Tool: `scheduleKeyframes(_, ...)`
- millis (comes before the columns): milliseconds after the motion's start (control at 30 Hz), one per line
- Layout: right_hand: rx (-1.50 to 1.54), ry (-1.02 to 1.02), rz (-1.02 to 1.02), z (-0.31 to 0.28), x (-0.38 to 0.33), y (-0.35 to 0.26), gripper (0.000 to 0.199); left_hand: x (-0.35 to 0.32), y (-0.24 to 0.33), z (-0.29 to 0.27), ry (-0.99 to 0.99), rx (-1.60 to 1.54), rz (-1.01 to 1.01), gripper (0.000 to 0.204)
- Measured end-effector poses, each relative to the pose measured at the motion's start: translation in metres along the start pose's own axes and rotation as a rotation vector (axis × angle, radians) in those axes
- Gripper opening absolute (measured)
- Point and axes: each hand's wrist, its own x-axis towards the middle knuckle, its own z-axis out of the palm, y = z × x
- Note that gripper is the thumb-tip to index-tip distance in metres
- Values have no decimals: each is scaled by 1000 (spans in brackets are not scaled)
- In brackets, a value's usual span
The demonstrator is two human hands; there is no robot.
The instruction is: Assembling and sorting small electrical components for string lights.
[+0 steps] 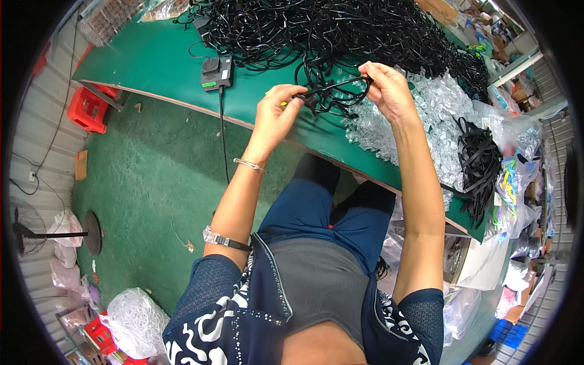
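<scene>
Black cable held between both hands, above the near edge of the green table. The taut stretch runs roughly left-right, rising slightly toward my right hand; the rest of it hangs in loops under that span, in front of the tabletop.

Left hand: fingers pinched on the lower, left end of the cable. Something small and yellow shows at the fingertips, can't tell what. Forearm comes up steeply from lower left, elbow bent, wrist turned in; thin bracelet on the wrist, watch-like band near the elbow.

Right hand: thumb and fingers closed on the upper, right end, palm facing left. Forearm nearly vertical, elbow low at my right side.

Hands apart, joined only by the cable.

Around: big tangle of black cables on the far half of the table, a heap of clear plastic bags just right of my right hand, a bundle of flat black straps further right. Small black box with a green label sits left of my left hand, its lead dropping over the table edge.
</scene>
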Motion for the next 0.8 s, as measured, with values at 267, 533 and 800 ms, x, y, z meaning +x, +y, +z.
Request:
scheduleKeyframes(267,281,159,144,-25,-2,18,20,13,-16,14,21,37,-19,22)
scheduleKeyframes(533,573,147,192,-57,-12,27,16,24,-26,8,-55,-25,-112,27)
scheduleKeyframes(800,476,222,3,-48,-87,13,12,27,26,-11,89,305,163,29)
